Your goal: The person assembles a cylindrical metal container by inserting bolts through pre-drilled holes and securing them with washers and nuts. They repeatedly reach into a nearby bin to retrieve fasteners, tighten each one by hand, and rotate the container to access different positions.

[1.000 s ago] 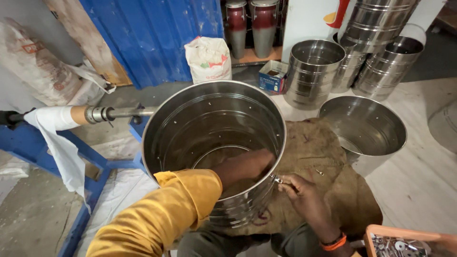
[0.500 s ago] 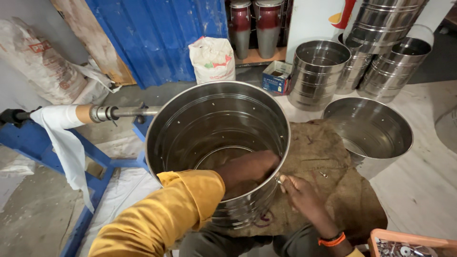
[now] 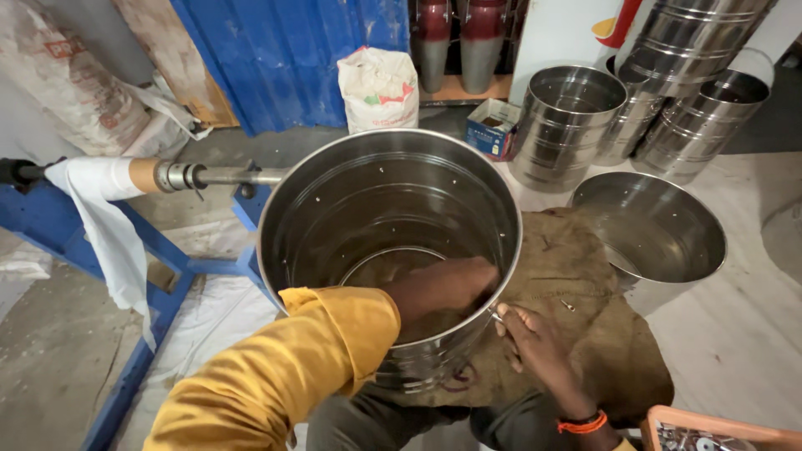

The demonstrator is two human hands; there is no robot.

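- Two hands work one large steel drum (image 3: pixel 388 242), which stands open-topped between the person's knees, on a brown sackcloth (image 3: pixel 585 334).
- The left hand (image 3: pixel 455 284) reaches over the drum's near rim and presses against the inner wall, apparently to back it from inside; whether its fingers are closed on anything cannot be told.
- The right hand (image 3: pixel 535 342) lies outside the drum, directly opposite the left, fingertips pinching a small metal piece (image 3: pixel 497 316) against the wall.
- Left of the drum, a blue stand (image 3: pixel 125 250) carries a horizontal steel bar (image 3: pixel 225 176) draped with white cloth (image 3: pixel 104 225).
- Right of the drum lies a shallow steel basin (image 3: pixel 652 234); behind it stand stacked steel drums (image 3: pixel 668 92), a small blue box (image 3: pixel 493 127) and a white sack (image 3: pixel 380 88).
- Beyond the drum, a blue corrugated sheet (image 3: pixel 292 50) closes the room; the floor is bare concrete.
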